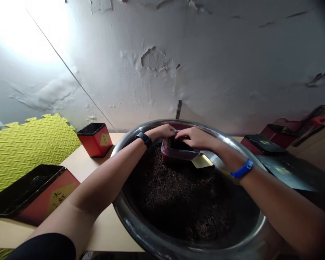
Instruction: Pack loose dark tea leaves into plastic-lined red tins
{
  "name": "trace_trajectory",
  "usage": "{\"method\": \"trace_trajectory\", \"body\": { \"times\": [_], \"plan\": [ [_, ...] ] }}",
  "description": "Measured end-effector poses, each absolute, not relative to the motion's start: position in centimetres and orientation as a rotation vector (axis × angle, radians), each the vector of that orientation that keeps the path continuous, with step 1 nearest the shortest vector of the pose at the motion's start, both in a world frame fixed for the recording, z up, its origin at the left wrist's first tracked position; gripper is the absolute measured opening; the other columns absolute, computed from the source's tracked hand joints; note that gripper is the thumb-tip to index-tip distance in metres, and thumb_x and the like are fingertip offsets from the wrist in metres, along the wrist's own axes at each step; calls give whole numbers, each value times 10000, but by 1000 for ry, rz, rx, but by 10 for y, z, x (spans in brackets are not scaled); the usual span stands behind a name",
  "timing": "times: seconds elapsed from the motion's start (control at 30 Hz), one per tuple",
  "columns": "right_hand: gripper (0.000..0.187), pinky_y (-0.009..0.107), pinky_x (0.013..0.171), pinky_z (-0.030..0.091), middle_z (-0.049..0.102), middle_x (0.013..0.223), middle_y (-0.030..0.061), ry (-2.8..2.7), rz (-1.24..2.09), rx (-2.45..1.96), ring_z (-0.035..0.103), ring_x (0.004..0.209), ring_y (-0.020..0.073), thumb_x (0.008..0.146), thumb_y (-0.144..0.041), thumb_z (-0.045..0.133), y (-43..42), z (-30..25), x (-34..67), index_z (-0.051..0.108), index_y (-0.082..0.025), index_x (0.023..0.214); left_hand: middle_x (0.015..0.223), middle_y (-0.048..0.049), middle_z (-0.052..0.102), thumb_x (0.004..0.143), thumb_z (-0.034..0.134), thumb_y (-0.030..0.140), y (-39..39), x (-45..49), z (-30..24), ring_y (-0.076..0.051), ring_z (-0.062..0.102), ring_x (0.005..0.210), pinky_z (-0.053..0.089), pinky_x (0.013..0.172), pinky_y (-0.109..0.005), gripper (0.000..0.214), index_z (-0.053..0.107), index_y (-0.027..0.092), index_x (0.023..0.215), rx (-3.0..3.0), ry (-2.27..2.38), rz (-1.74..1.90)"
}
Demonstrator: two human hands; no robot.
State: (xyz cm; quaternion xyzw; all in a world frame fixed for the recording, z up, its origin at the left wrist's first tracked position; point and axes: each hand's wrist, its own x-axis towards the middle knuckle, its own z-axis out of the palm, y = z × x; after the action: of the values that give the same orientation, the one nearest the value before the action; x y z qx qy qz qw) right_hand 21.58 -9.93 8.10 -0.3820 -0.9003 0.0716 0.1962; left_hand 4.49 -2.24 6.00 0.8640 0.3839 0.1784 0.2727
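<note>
A large metal basin (130,225) holds dark loose tea leaves (168,187). Inside it, toward the far side, stands a red tin (166,159) lined with a clear plastic bag (178,154), whose edge folds out over the rim. My left hand (165,131), with a black watch on its wrist, is closed on the bag's far-left edge. Opposite it, my right hand (195,138) bends its fingers in at the bag's mouth, close to the left fingertips, and appears to pinch the plastic. A gold-coloured lid (203,161) lies on the leaves beside the tin.
Two red tins with black tops stand left on the pale table (108,231): a small one (94,141) and a nearer one (40,198). More dark red tins (262,144) are at the right, by a dark flat sheet (284,171). A peeling wall (206,72) rises behind.
</note>
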Motion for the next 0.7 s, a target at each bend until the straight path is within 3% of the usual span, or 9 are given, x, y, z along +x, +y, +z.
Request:
{"method": "trace_trajectory", "body": {
  "times": [0.2,0.37,0.47,0.6,0.67,0.7],
  "plan": [
    [247,290,653,418,684,785,39,-2343,-71,-1222,603,714,170,835,-348,488,-108,77,201,690,-205,836,627,-12,569,654,592,282,-17,46,60,-112,420,602,308,554,-237,170,643,121,672,2426,1112,449],
    [275,313,758,408,672,930,79,-2411,-179,-1204,593,861,201,863,-323,442,-118,69,186,677,-189,910,622,-5,556,678,473,145,-18,45,58,-103,402,600,308,540,-226,135,603,126,649,2424,984,469],
    [282,315,773,399,661,923,90,-2394,-192,-1148,579,859,198,871,-313,429,-128,66,173,666,-162,892,581,11,514,677,476,154,-19,43,58,-94,372,568,304,525,-231,117,579,131,626,2418,982,468],
    [285,285,750,403,661,876,65,-2656,159,-916,578,794,163,876,-320,425,-142,53,154,663,-165,899,537,21,468,692,497,243,-21,44,59,-90,351,530,288,502,-243,149,569,138,614,2427,1047,475],
    [325,291,800,405,643,1026,77,-2892,429,-807,574,915,189,818,-375,518,-147,36,145,640,-171,1040,534,24,458,694,494,266,-22,45,61,-87,345,523,286,504,-241,171,586,136,630,2422,1084,483],
    [462,309,846,397,586,1167,95,-3012,539,-781,538,1029,226,756,-417,587,-149,24,141,591,-175,1150,537,25,460,688,499,266,-23,45,61,-85,343,522,285,507,-238,171,601,135,647,2414,1096,484]
  ]
}}
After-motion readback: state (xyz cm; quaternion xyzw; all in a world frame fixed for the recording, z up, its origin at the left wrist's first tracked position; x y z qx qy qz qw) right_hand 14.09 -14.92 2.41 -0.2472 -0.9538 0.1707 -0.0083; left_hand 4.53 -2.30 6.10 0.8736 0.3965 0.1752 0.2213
